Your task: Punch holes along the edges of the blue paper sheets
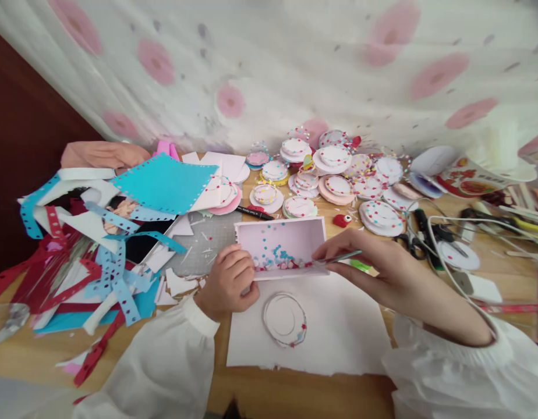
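Observation:
A shallow white box (281, 230) holding small blue and red paper dots lies on the wooden table. My left hand (230, 280) is curled closed against the box's near left edge, holding it. My right hand (374, 262) pinches thin metal tweezers (339, 256), whose tip reaches into the box's near right corner among the dots. In front of the box a paper ring (285, 319) with a few dots stuck on it rests on a white sheet (339, 331).
Many finished dotted paper discs (334, 174) crowd the back of the table. Cut blue, red and white paper strips (98, 250) pile at the left. A black marker (254, 213), scissors (406, 241) and cables (448, 233) lie around. A spotted curtain hangs behind.

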The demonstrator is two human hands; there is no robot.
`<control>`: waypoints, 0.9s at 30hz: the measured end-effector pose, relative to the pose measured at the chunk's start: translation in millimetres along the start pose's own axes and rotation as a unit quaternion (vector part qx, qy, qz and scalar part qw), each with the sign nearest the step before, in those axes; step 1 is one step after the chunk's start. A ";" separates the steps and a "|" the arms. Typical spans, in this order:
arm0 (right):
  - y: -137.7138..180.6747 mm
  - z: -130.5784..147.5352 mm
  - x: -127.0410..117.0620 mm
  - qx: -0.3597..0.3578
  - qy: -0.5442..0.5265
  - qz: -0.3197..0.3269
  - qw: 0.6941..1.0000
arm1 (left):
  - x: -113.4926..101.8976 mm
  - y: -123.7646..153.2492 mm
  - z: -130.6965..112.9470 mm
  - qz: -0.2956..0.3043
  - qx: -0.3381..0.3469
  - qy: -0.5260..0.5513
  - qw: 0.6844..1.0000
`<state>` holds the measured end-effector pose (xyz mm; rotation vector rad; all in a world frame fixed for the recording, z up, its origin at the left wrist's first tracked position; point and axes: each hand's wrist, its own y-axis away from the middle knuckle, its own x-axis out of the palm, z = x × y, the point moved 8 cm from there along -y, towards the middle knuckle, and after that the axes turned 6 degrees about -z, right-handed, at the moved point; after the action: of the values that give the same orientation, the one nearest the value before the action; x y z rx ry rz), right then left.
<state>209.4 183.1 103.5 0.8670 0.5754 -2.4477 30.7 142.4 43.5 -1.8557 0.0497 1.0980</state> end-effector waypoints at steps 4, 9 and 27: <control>-0.3 -1.3 9.8 0.012 0.021 0.031 0.999 | -0.3 1.5 -0.7 -0.003 0.005 -0.003 1.000; 2.4 -8.6 20.5 0.021 0.039 0.079 0.996 | 0.0 1.3 -1.8 0.000 0.009 -0.007 1.000; -0.6 -18.5 17.6 0.068 0.293 0.011 0.953 | -0.2 2.1 -1.4 0.000 0.003 -0.008 1.000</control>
<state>205.6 188.2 78.8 1.6703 0.5898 -2.2101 30.6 140.1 42.4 -1.8421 0.0430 1.1110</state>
